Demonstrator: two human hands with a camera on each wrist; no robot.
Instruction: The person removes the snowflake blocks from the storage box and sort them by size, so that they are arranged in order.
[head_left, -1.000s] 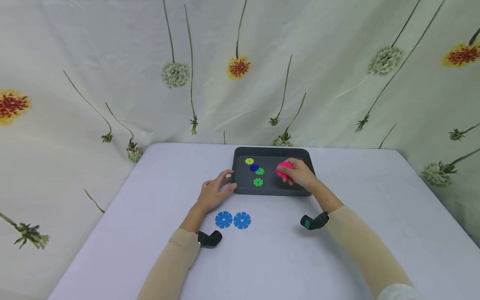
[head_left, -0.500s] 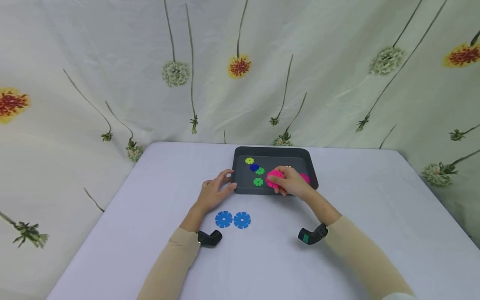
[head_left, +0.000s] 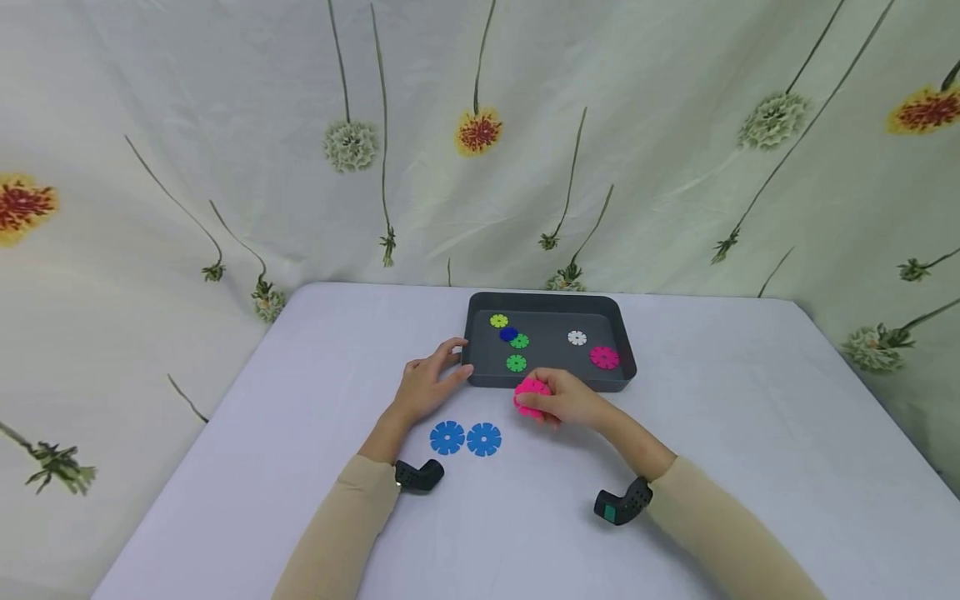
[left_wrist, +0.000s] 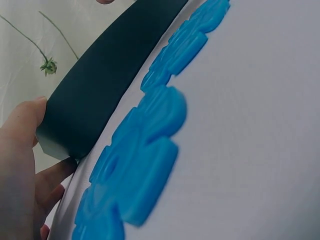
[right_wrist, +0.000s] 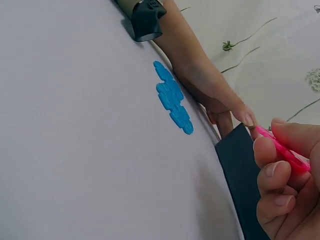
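Note:
My right hand (head_left: 572, 402) pinches a bright pink notched disc (head_left: 531, 398) between thumb and fingers, just in front of the dark grey tray (head_left: 551, 382). In the right wrist view the pink disc (right_wrist: 290, 154) shows edge-on, with its lower part against the fingers. My left hand (head_left: 427, 385) rests at the tray's front left corner, thumb and fingertips touching its outer wall, fingers relaxed and spread. Two blue notched discs, a left one (head_left: 438, 435) and a right one (head_left: 493, 437), lie side by side on the table between my arms; the left wrist view shows them large.
Inside the tray lie a yellow disc (head_left: 498, 321), a dark blue one (head_left: 508, 334), two green ones (head_left: 520, 342), a white one (head_left: 577, 337) and a darker pink one (head_left: 604, 358). White cloth covers the table (head_left: 525, 533). A floral curtain (head_left: 420, 208) hangs behind.
My right hand has carried the pink disc from over the tray's right side toward me and leftward, past its front wall. The white and darker pink discs are uncovered. My left hand stays put.

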